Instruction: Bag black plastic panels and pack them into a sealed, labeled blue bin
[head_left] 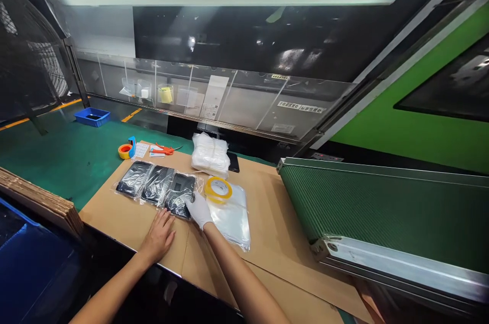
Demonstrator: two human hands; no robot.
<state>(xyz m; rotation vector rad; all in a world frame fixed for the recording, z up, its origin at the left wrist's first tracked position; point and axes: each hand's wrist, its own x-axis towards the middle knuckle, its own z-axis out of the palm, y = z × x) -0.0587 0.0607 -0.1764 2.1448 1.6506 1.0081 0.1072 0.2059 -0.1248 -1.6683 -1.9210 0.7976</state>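
Three flat black items in clear plastic bags lie side by side on the cardboard: a left bagged item (133, 178), a middle bagged item (157, 184) and a right bagged item (178, 189). My right hand (199, 210), in a white glove, grips the right edge of the right bagged item, its thumb on top. Bare, my left hand (158, 236) rests on the cardboard with fingers stretched out, their tips at the near edge of the same bag. Beside my right hand, a roll of yellow tape (219, 189) lies on a stack of clear plastic bags (234, 217).
A white plastic-wrapped bundle (210, 155) stands behind the bags. Orange-handled pliers-like tool (163, 150) and a blue tape dispenser (132, 146) lie at the back left. A green conveyor belt (382, 207) borders the right side. A blue tray (92, 117) sits far left.
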